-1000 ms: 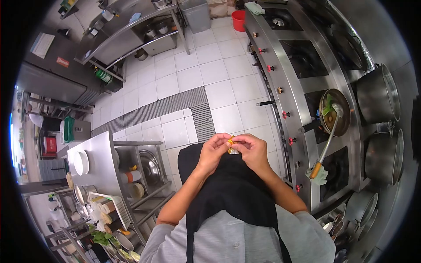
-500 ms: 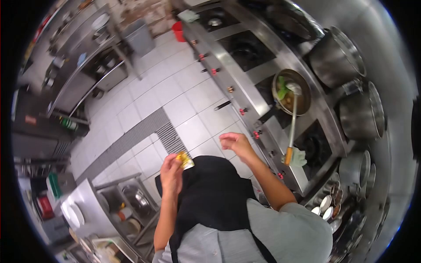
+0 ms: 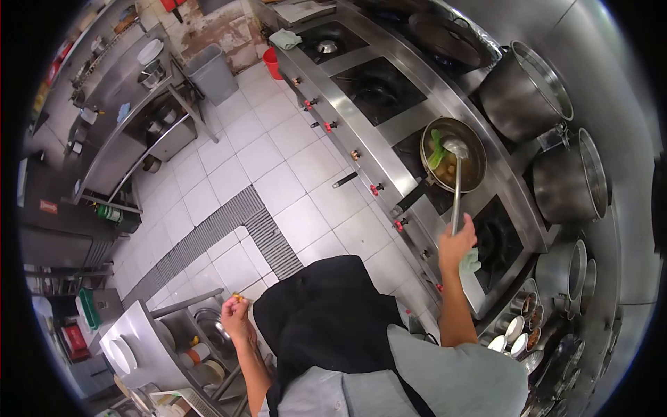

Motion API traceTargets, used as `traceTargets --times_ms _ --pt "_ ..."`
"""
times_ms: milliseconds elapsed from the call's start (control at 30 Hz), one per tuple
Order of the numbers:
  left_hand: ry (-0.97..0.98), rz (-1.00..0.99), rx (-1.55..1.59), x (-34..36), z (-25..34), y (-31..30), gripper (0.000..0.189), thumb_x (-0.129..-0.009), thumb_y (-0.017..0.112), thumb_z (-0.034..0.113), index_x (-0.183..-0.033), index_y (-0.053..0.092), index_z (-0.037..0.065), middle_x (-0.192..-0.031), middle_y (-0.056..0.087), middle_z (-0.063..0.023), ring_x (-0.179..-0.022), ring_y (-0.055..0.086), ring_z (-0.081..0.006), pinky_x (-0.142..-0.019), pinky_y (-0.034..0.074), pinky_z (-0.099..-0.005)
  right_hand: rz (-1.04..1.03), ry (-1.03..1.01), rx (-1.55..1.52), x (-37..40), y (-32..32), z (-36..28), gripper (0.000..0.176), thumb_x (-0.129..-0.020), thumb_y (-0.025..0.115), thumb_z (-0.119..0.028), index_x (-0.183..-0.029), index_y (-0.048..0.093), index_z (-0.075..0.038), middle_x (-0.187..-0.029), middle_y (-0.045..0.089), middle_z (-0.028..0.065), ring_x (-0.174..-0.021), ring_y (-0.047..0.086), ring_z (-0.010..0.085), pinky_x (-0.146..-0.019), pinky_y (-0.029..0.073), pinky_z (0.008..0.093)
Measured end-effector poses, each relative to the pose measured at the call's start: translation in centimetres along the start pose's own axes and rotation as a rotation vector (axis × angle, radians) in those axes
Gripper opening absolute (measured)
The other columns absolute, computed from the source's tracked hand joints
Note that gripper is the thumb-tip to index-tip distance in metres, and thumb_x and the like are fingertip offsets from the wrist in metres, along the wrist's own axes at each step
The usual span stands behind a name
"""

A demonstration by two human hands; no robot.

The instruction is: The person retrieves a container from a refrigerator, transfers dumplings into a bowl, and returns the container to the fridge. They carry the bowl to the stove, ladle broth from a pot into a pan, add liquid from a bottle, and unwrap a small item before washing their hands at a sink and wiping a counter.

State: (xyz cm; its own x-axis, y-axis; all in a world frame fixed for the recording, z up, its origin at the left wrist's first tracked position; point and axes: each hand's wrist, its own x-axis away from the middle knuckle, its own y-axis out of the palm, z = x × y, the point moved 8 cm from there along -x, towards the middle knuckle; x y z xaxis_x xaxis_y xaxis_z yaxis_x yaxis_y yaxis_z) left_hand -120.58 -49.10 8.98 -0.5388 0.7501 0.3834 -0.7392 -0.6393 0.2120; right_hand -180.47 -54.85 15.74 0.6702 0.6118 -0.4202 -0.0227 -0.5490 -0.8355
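My right hand (image 3: 456, 244) is wrapped round the handle of a long metal ladle (image 3: 457, 191). The ladle's bowl rests inside a round pan (image 3: 484, 163) on the stove, among brownish liquid, pale chunks and a green leafy vegetable (image 3: 436, 149). A black pan handle (image 3: 410, 199) points toward the front of the stove. Low on the left, my left hand (image 3: 236, 318) is closed, and a bit of a small yellow packet (image 3: 239, 297) sticks out above its fingers. The rest of the packet is hidden by the hand. A pale green cloth (image 3: 470, 260) lies just beside my right wrist.
Large metal pots (image 3: 570, 174) line the back of the stove (image 3: 375, 149). Small containers of seasonings (image 3: 516, 328) stand at lower right. At lower left is a steel counter (image 3: 149, 340) with a sink. A floor drain grate (image 3: 208, 233) crosses the white tiles.
My right hand has moved right, from free in the air onto the ladle handle. My left hand has moved left and down with the yellow packet, which now shows less.
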Motion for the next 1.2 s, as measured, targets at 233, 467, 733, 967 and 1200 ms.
traceTargets --times_ms 233,467,733,967,1200 --pt "0.060 0.231 -0.214 0.4 1.9 -5.3 0.033 -0.069 0.066 -0.011 -0.100 0.058 -0.002 -0.086 0.059 -0.0063 -0.079 0.058 -0.0147 -0.075 0.051 -0.0270 -0.288 0.116 -0.113 5.2 12.9 17.0 0.033 -0.075 0.066 -0.018 -0.099 0.056 0.002 -0.066 0.061 0.0127 -0.059 0.058 0.0247 -0.057 0.046 0.0384" --pt "0.026 0.292 -0.201 3.2 3.0 -7.0 0.032 -0.069 0.073 -0.002 -0.098 0.063 0.004 -0.090 0.062 -0.0065 -0.084 0.058 -0.0127 -0.073 0.048 -0.0251 -0.463 0.329 -0.484 6.4 5.3 0.4 0.021 -0.085 0.061 -0.022 -0.087 0.051 -0.003 -0.052 0.046 0.0063 -0.034 0.040 0.0131 -0.030 0.032 0.0284" --pt "0.001 0.472 -0.131 8.2 2.9 -12.9 0.035 -0.068 0.072 -0.007 -0.100 0.062 0.004 -0.089 0.060 -0.0037 -0.084 0.058 -0.0113 -0.076 0.049 -0.0234 -1.284 0.005 -0.872 14.4 7.3 -18.1 0.017 -0.080 0.060 -0.003 -0.093 0.049 -0.003 -0.057 0.048 0.0012 -0.037 0.041 0.0085 -0.032 0.033 0.0231" --pt "0.181 0.736 0.004 14.8 3.0 -24.7 0.029 -0.075 0.068 -0.004 -0.101 0.058 0.002 -0.087 0.059 -0.0015 -0.079 0.057 -0.0090 -0.069 0.046 -0.0220 -2.081 -0.696 -0.184 32.7 8.1 -28.9 0.027 -0.073 0.060 0.001 -0.099 0.052 0.002 -0.053 0.047 0.0011 -0.037 0.043 0.0096 -0.034 0.035 0.0249" --pt "0.260 1.016 0.180 24.4 2.2 -34.0 0.017 -0.078 0.064 -0.002 -0.094 0.059 0.000 -0.083 0.060 -0.0050 -0.068 0.061 -0.0137 -0.061 0.050 -0.0248 -2.375 -1.296 0.082 56.7 1.5 -38.0 0.015 -0.073 0.059 -0.007 -0.084 0.051 -0.001 -0.049 0.046 0.0015 -0.036 0.043 0.0116 -0.037 0.036 0.0274"
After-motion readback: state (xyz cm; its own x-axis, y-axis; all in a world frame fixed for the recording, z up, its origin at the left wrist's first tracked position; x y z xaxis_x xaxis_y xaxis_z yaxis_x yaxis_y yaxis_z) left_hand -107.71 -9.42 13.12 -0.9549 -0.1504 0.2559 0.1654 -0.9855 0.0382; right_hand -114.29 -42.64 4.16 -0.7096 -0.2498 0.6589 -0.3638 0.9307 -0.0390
